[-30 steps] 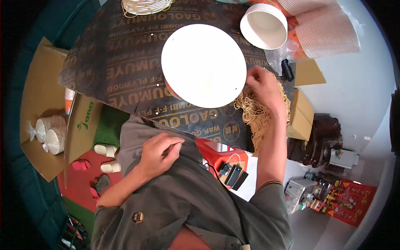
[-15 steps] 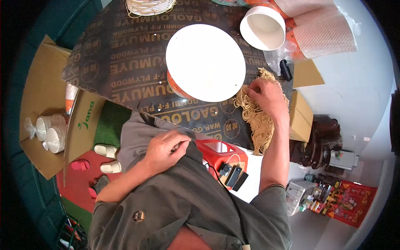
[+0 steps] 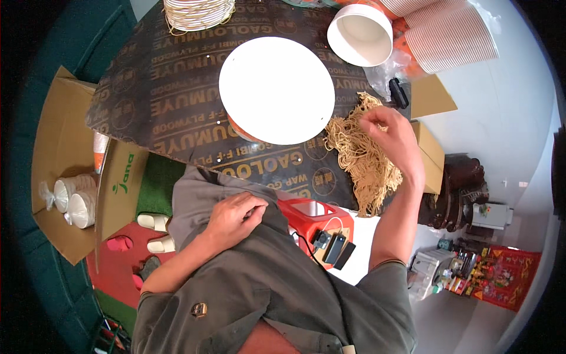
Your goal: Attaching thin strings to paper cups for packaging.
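My right hand point(image 3: 394, 140) is over a loose heap of thin tan cords point(image 3: 368, 168) at the table's right edge. Its thumb and fingers are drawn together, and whatever lies between them cannot be made out. My left hand point(image 3: 237, 219) rests on my lap below the table edge, its fingers curled with nothing visible in them. To the left of the heap, a flat white round top point(image 3: 277, 90) covers most of an orange-sided container beneath. The cords trail down over the table's near edge.
Orange-and-white paper tubs point(image 3: 451, 41) lie stacked at the back right, beside one open white tub point(image 3: 359, 35). A bundle of white rings point(image 3: 199, 13) sits at the far left of the dark printed plywood table point(image 3: 183, 100). An open cardboard box point(image 3: 121, 189) stands left; a red stool point(image 3: 339, 227) is below.
My right hand has drawn back to the right, away from the left side of the cord heap. My left hand stays on my lap. The whole view has shifted slightly.
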`<move>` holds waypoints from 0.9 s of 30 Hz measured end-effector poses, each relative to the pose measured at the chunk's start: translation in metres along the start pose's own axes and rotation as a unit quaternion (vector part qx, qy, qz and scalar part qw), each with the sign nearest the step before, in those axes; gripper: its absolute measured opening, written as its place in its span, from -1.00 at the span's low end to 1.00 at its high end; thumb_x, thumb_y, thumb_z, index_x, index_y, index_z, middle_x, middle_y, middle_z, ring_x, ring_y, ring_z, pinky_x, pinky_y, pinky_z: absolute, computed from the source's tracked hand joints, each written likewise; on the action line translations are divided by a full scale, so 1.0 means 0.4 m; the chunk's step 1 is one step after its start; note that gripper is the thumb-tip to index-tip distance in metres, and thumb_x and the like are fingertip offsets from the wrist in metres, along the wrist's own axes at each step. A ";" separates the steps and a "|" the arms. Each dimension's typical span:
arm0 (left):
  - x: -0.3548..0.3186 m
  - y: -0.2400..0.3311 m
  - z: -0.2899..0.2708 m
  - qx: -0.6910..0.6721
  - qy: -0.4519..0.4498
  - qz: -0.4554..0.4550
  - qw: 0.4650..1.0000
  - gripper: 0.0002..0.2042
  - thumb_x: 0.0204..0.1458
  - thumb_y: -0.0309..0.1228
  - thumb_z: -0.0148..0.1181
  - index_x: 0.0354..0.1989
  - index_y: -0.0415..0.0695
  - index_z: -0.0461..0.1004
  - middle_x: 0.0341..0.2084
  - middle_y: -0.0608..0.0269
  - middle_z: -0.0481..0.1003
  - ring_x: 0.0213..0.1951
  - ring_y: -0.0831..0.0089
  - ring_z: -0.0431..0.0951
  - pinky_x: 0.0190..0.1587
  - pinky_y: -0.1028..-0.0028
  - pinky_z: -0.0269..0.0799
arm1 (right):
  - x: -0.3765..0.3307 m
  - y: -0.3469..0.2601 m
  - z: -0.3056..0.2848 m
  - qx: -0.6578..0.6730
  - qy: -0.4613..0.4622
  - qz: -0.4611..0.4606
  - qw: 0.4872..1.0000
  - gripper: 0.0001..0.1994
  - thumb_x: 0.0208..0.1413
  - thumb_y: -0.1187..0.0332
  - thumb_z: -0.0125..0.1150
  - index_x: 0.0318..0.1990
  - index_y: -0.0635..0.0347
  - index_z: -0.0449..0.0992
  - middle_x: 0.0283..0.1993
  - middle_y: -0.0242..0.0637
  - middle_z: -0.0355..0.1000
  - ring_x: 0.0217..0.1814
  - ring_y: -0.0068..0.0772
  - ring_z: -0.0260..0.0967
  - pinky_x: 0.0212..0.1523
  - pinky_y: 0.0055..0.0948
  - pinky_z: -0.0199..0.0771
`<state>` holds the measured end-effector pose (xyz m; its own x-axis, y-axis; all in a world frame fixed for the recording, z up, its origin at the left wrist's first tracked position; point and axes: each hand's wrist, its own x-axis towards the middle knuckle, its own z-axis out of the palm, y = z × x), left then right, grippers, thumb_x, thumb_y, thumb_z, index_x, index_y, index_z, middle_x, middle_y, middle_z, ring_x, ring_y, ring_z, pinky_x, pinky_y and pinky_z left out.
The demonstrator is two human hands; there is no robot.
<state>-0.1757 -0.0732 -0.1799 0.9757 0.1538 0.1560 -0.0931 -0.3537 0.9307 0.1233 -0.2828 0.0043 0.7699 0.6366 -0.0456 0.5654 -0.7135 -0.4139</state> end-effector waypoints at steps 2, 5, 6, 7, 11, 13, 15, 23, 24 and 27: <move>-0.003 -0.004 0.003 0.002 0.001 0.003 1.000 -0.92 0.26 -0.50 0.36 -0.13 -0.19 0.69 -0.37 0.15 0.61 -0.37 0.23 0.64 -0.29 0.28 0.57 | -0.039 -0.012 -0.020 0.002 -0.010 -0.013 1.000 -0.76 0.24 0.27 0.45 -0.09 0.24 0.72 -0.10 -0.14 0.69 0.07 -0.08 0.60 0.17 -0.14 0.52; -0.007 -0.007 0.002 0.011 -0.003 0.000 1.000 -0.91 0.27 -0.49 0.35 -0.12 -0.19 0.69 -0.36 0.15 0.61 -0.36 0.23 0.65 -0.27 0.28 0.58 | -0.086 -0.034 -0.035 -0.019 -0.051 -0.056 0.997 -0.80 0.16 0.30 0.51 -0.13 0.18 0.72 -0.02 -0.20 0.64 0.20 -0.06 0.50 0.27 -0.11 0.46; -0.006 -0.006 0.001 0.013 -0.010 -0.006 1.000 -0.91 0.27 -0.49 0.35 -0.11 -0.18 0.69 -0.36 0.15 0.60 -0.36 0.22 0.65 -0.26 0.28 0.58 | -0.099 -0.036 -0.029 -0.074 -0.044 -0.091 0.992 -0.79 0.12 0.31 0.54 -0.15 0.16 0.71 -0.01 -0.22 0.61 0.21 -0.04 0.47 0.27 -0.08 0.46; -0.006 -0.005 0.001 0.015 -0.016 -0.013 1.000 -0.90 0.27 -0.48 0.35 -0.11 -0.18 0.69 -0.36 0.15 0.60 -0.36 0.22 0.65 -0.25 0.28 0.58 | -0.111 -0.037 -0.023 -0.129 -0.036 -0.125 0.983 -0.79 0.07 0.32 0.57 -0.17 0.15 0.71 0.00 -0.24 0.58 0.23 -0.02 0.44 0.27 -0.05 0.46; -0.002 0.004 -0.001 0.009 -0.014 -0.007 1.000 -0.90 0.26 -0.48 0.36 -0.11 -0.18 0.68 -0.35 0.15 0.60 -0.36 0.22 0.65 -0.25 0.28 0.58 | -0.125 -0.004 0.023 -0.199 0.013 -0.126 0.972 -0.81 0.09 0.39 0.51 -0.15 0.17 0.68 0.02 -0.21 0.56 0.20 0.04 0.44 0.25 0.01 0.46; -0.003 0.009 -0.001 0.025 -0.016 -0.004 1.000 -0.92 0.26 -0.44 0.35 -0.13 -0.14 0.65 -0.32 0.13 0.63 -0.26 0.10 0.69 -0.23 0.19 0.61 | -0.123 -0.006 0.021 -0.150 0.021 -0.130 0.980 -0.83 0.13 0.40 0.48 -0.15 0.18 0.66 0.03 -0.20 0.56 0.20 0.02 0.45 0.27 -0.03 0.46; 0.001 0.020 -0.004 0.012 -0.016 0.000 1.000 -0.91 0.26 -0.46 0.35 -0.11 -0.13 0.66 -0.32 0.16 0.63 -0.29 0.16 0.69 -0.25 0.24 0.61 | -0.123 -0.014 0.006 -0.099 0.033 -0.134 0.986 -0.85 0.17 0.42 0.45 -0.14 0.20 0.64 0.04 -0.19 0.57 0.21 0.00 0.46 0.28 -0.08 0.47; 0.116 0.185 -0.042 -0.110 0.011 0.112 0.988 -0.75 0.23 -0.63 0.38 0.06 -0.23 0.66 -0.14 0.14 0.65 -0.30 0.45 0.64 -0.22 0.46 0.58 | -0.110 -0.091 -0.111 0.403 0.131 -0.137 0.895 -0.86 0.51 0.35 0.27 -0.05 0.24 0.54 -0.14 -0.33 0.59 -0.01 -0.53 0.56 0.10 -0.44 0.55; 0.131 0.210 -0.041 -0.118 0.015 0.122 0.985 -0.74 0.23 -0.64 0.37 0.08 -0.23 0.65 -0.12 0.15 0.65 -0.28 0.46 0.64 -0.21 0.46 0.58 | -0.097 -0.106 -0.117 0.416 0.176 -0.150 0.879 -0.84 0.53 0.32 0.25 -0.05 0.22 0.53 -0.22 -0.37 0.55 -0.07 -0.50 0.57 0.04 -0.42 0.58; 0.168 0.277 -0.041 -0.167 0.032 0.138 0.976 -0.63 0.21 -0.66 0.38 0.19 -0.24 0.59 0.07 0.13 0.60 -0.23 0.49 0.63 -0.16 0.49 0.59 | -0.090 -0.161 -0.174 0.482 0.235 -0.168 0.827 -0.83 0.53 0.29 0.23 -0.05 0.21 0.54 -0.33 -0.44 0.49 -0.32 -0.60 0.49 -0.24 -0.54 0.54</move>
<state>-0.1236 -0.0871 -0.0607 0.8915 0.1557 0.4255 -0.4196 -0.0707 0.9050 0.0796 -0.2801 0.0958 0.7750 0.4062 0.4841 0.4460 0.1911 -0.8744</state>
